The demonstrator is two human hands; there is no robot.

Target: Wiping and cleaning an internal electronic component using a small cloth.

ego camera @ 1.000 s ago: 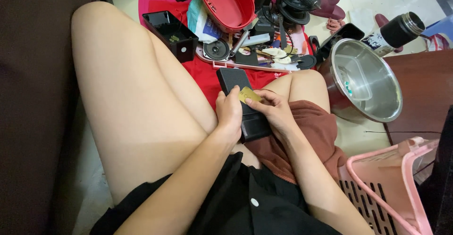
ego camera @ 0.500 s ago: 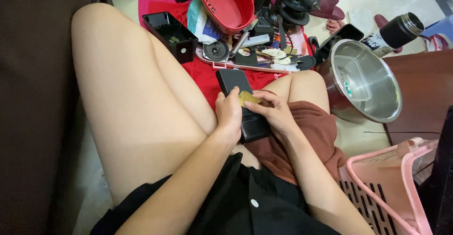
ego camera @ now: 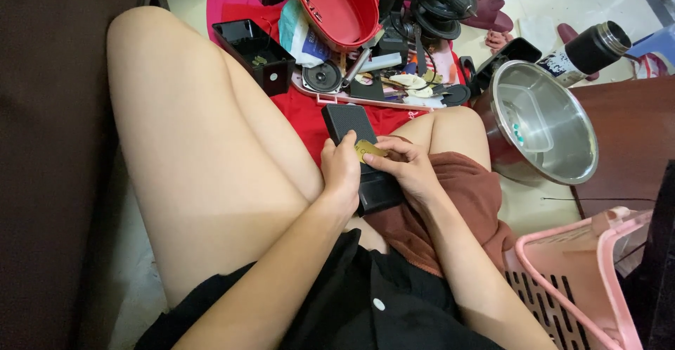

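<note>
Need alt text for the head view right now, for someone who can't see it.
Both hands, left hand and right hand, hold a flat black rectangular box on the lap, pinching a small yellowish piece against it. A shiny steel bowl sits to the right.

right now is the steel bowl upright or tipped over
Tipped: the steel bowl lies on its side on the floor, with its open mouth facing the camera and the inside in view.

Black slab [ego camera: 358, 154]: I see a flat, matte black rectangular device with rounded corners, just left of the frame's centre.
Pose: lengthwise on the lap, its far end pointing to the top of the frame, its near end hidden under the hands.
Gold piece [ego camera: 368, 150]: a small, flat, yellowish tab lying against the slab's top face at mid-length, partly covered by fingertips.
</note>
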